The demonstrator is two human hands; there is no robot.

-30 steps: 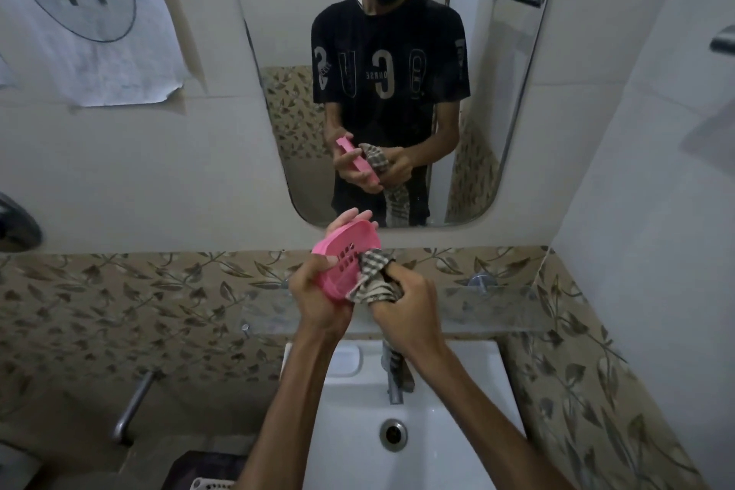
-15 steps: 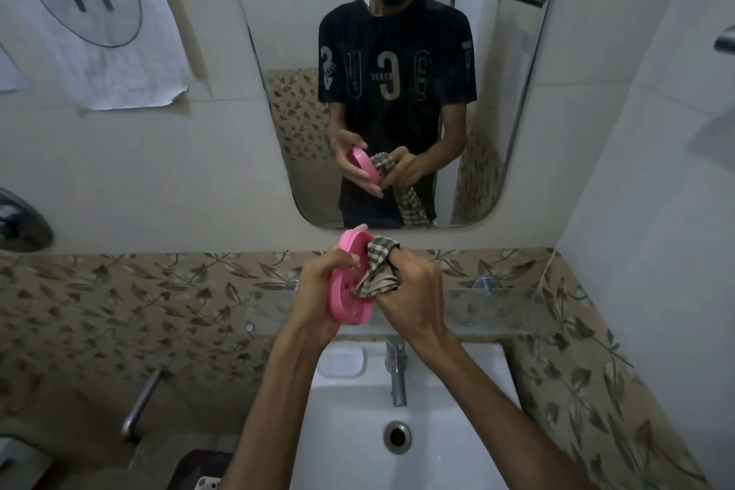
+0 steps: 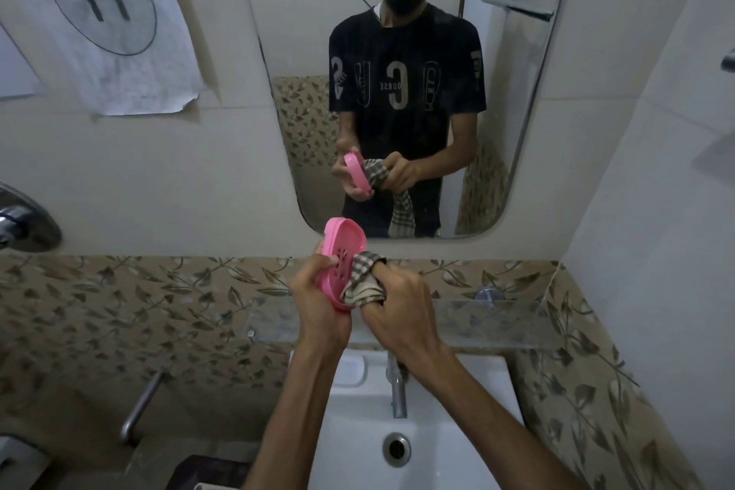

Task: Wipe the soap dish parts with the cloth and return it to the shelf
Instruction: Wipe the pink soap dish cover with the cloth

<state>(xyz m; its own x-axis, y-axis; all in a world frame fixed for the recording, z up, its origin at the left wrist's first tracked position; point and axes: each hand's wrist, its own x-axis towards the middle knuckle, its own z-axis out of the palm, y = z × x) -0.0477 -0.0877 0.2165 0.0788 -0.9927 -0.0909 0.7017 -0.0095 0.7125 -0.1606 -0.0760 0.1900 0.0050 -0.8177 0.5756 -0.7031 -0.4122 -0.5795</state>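
Observation:
A pink soap dish part (image 3: 343, 251) with drain holes is held up on edge above the sink, its holed face turned toward me. My left hand (image 3: 318, 298) grips it from the left, thumb on the holed face. My right hand (image 3: 397, 302) holds a bunched checked cloth (image 3: 362, 280) and presses it against the dish's lower right side. The glass shelf (image 3: 497, 322) runs along the wall just behind my hands. The mirror reflects the same grip.
A white sink (image 3: 397, 430) with a metal tap (image 3: 397, 390) lies below my hands, a white soap bar (image 3: 352, 368) on its back left rim. A mirror (image 3: 397, 91) hangs above. A metal handle (image 3: 141, 406) sits at lower left, a wall at right.
The dish has turned from edge-on to showing its holed face. The cloth has shifted down along the dish's lower right side. Both hands stay at the same height.

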